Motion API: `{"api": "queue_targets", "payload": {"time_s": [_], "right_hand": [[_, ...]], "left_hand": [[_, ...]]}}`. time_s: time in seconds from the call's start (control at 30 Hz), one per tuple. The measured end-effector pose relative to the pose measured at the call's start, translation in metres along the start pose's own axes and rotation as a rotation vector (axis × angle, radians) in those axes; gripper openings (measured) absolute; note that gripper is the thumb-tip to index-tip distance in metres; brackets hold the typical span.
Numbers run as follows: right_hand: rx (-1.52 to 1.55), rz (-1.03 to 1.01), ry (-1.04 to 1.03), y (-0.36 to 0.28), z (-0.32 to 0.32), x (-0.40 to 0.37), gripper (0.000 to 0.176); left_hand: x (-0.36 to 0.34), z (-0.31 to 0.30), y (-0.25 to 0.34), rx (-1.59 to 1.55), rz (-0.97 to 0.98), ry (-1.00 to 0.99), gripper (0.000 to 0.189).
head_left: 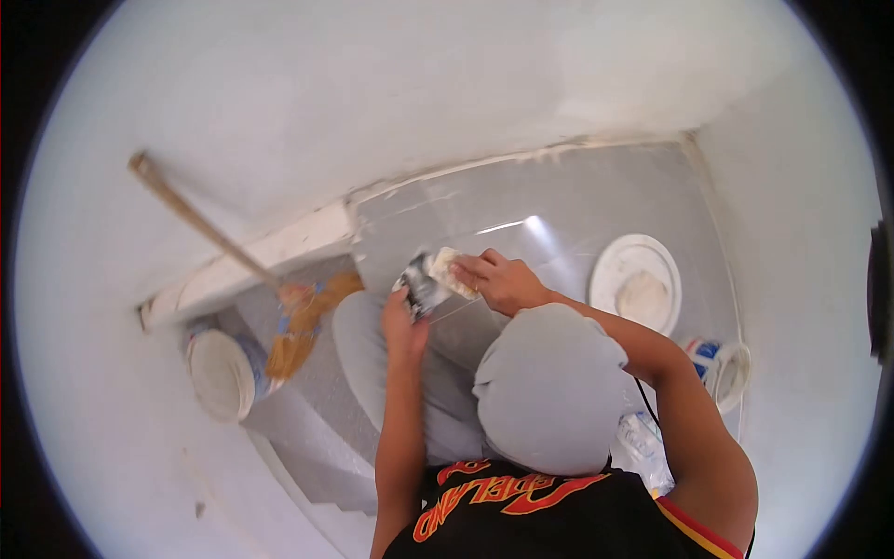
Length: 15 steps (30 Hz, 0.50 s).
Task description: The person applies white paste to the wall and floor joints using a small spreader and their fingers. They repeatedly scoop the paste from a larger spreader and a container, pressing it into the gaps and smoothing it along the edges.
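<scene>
My left hand [405, 326] is closed around the lower end of a flat dark tool smeared with white paste [424, 287]; motion blur hides its exact kind. Pinched in my right hand [504, 281] is a small cream-coloured block or scraper [453, 272], held against or right beside the dark tool's face. Both hands are in front of my bent knees, above the grey tiled floor [521, 200]. To the right of them, a round white lid [610, 265] carries a mound of pale paste [644, 296].
A broom [303, 331] leans on the wall at left, near a white bucket [222, 377] by the steps [307, 443]. At right stand another bucket [732, 377] and a crumpled plastic bag [643, 440]. White walls [391, 84] close in the landing.
</scene>
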State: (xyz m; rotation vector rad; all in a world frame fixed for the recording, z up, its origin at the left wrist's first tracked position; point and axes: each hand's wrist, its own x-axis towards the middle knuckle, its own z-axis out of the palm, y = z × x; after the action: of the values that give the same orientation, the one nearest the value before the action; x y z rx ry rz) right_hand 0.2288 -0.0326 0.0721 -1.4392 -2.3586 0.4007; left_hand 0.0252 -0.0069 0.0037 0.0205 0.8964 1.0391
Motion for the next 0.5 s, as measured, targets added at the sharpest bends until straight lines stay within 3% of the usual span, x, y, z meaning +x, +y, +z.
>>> {"api": "queue_targets", "payload": {"time_s": [0.1, 0.17, 0.23, 0.27, 0.33, 0.37, 0.43, 0.5], "right_hand": [[-0.002, 0.330, 0.107, 0.053, 0.001, -0.069, 0.013], [0.261, 0.772, 0.379, 0.069, -0.010, -0.117, 0.013], [0.352, 1.026, 0.499, 0.095, -0.002, -0.194, 0.013], [0.332, 1.055, 0.518, 0.096, 0.000, -0.224, 0.013], [0.890, 1.423, 0.950, 0.082, 0.010, -0.270, 0.016], [0.882, 1.430, 0.963, 0.076, 0.015, -0.287, 0.016], [1.084, 1.733, 1.154, 0.062, 0.030, -0.316, 0.024], [1.371, 1.713, 1.196, 0.069, 0.056, -0.354, 0.030]], "left_hand": [[-0.018, 0.022, 0.012, 0.038, 0.075, 0.021, 0.016], [-0.016, 0.019, 0.017, 0.056, 0.139, -0.034, 0.014], [-0.008, -0.005, 0.019, 0.089, 0.101, -0.125, 0.015], [-0.003, -0.013, 0.017, 0.097, 0.069, -0.145, 0.015], [0.004, -0.020, 0.015, 0.074, 0.057, -0.113, 0.016], [0.006, -0.019, 0.012, 0.077, 0.045, -0.121, 0.016], [0.002, -0.015, 0.014, 0.119, 0.063, -0.100, 0.016], [-0.002, 0.002, 0.009, 0.127, 0.077, -0.088, 0.016]]}}
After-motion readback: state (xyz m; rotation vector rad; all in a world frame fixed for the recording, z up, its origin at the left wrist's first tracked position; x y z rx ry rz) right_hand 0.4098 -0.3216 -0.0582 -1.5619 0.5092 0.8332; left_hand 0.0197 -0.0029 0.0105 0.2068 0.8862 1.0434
